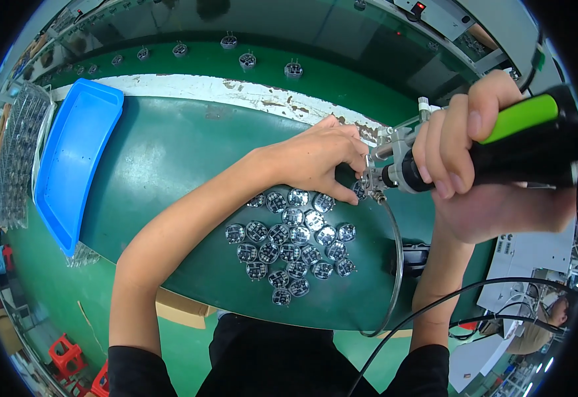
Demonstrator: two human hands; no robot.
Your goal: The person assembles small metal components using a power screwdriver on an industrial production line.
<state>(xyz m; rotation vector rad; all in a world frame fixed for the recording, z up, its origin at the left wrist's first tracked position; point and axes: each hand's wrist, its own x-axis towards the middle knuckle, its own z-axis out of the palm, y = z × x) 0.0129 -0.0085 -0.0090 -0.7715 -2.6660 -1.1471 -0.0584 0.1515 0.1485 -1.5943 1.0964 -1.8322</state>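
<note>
My right hand [454, 142] wraps round a thick black-and-green cylindrical tool [524, 122] at the right. A metal head with small fittings [381, 155] sticks out of its left end, and a clear tube [398, 248] hangs from it. Under this head, my left hand [318, 159] curls thumb and fingers about a small round circuit part [359, 190], partly hidden by the fingers and metal head. Just nearer to me lie several similar round circuit parts [290, 252] in a loose cluster on the green table [163, 152].
A blue tray [70, 165] stands at the table's left, beside stacked clear plastic trays [21, 159]. Beyond the white, chipped edge, a green belt [189, 61] carries several round parts. A black object [413, 258] sits behind the tube. A black cable [428, 314] crosses at lower right.
</note>
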